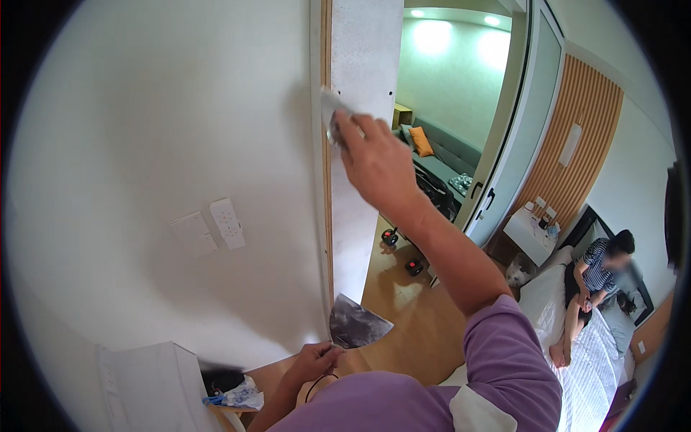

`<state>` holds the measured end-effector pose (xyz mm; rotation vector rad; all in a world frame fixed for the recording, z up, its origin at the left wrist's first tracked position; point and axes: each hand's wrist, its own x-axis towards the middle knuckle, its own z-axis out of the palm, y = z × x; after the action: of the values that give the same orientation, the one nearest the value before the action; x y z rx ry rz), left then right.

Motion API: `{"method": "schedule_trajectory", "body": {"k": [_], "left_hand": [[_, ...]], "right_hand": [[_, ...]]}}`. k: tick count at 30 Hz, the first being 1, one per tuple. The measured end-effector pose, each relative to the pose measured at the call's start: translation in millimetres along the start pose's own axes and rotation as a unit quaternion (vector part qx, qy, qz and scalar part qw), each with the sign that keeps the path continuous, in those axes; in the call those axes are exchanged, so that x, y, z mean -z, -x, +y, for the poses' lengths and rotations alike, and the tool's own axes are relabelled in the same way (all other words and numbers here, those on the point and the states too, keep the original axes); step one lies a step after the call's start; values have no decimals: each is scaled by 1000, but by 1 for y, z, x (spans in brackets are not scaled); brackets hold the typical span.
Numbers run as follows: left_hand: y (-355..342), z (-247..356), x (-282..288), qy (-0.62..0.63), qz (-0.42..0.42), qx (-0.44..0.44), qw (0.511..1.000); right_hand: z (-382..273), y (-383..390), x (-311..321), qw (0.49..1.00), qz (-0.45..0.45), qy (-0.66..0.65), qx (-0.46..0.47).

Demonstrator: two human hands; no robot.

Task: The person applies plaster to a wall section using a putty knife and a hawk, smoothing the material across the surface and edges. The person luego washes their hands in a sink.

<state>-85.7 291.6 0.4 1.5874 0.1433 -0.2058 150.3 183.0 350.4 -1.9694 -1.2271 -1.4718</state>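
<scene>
My right hand (381,158) is raised high and closed round a putty knife (329,101), whose blade lies against the edge of the wall end. Most of its handle is hidden by my fingers. Low down near my body, my left hand (314,360) grips a second, wider putty knife (358,324). Grey smears cover its fan-shaped blade, which points up and to the right. A thin brown strip (327,216) runs down the corner between the white wall (237,129) and the pale end panel (360,65).
A wall switch (193,234) and a socket plate (227,223) sit on the left wall. Below stands a white cabinet (151,381) beside a small stool with plastic packaging (241,396). Through the doorway are a green sofa (450,155) and a sliding door (515,137). Another person (597,266) sits on a bed (583,374).
</scene>
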Motion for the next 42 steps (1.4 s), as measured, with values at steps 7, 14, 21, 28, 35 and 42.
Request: {"method": "schedule_trajectory", "body": {"k": [7, 14, 21, 28, 35, 42], "left_hand": [[26, 83, 27, 142, 9, -162, 976], [3, 116, 21, 107, 49, -226, 967], [9, 119, 20, 70, 86, -245, 963], [-32, 77, 14, 508, -266, -320, 754], [-3, 190, -50, 763, 345, -19, 546], [-23, 85, -12, 445, -239, -304, 808]], "right_hand": [[0, 88, 46, 716, -173, -591, -329], [-31, 138, 73, 687, -164, -605, -369], [-5, 190, 83, 712, -446, -494, -224], [-73, 160, 67, 948, -65, -308, -42], [-128, 160, 71, 936, -74, -343, 5], [-105, 164, 29, 940, -62, -335, -27]]}}
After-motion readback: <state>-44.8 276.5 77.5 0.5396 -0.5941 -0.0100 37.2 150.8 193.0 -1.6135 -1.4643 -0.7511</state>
